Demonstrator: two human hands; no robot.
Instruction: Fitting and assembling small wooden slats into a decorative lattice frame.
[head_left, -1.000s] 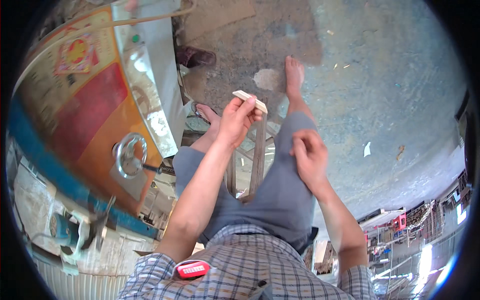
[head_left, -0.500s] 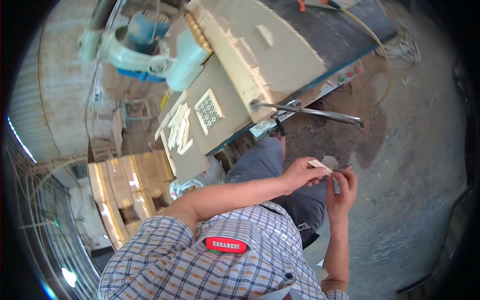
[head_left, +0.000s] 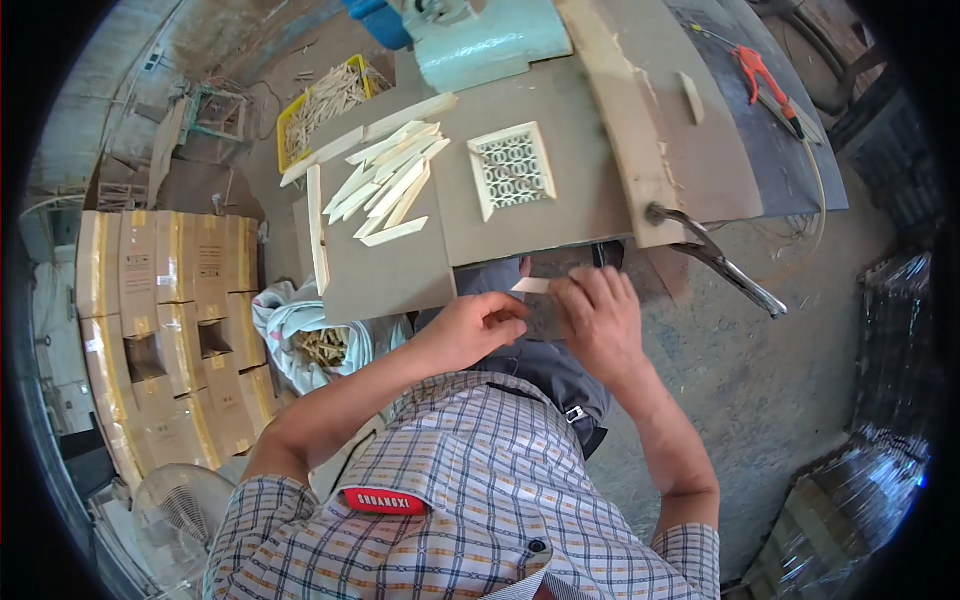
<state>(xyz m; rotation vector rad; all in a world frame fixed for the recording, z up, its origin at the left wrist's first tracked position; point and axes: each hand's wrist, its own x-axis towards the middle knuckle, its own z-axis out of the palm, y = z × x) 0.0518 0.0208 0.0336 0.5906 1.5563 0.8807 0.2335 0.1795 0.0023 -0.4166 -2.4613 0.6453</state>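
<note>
While a lettered red packet shows, the right hand pinches a slat, left hand loosely curled.

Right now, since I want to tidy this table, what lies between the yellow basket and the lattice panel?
In the head view, a loose pile of pale wooden strips and a longer strip lie between the yellow basket and the lattice panel.

White capitals on the red packet in the shirt pocket, dark print on cardboard boxes
</note>
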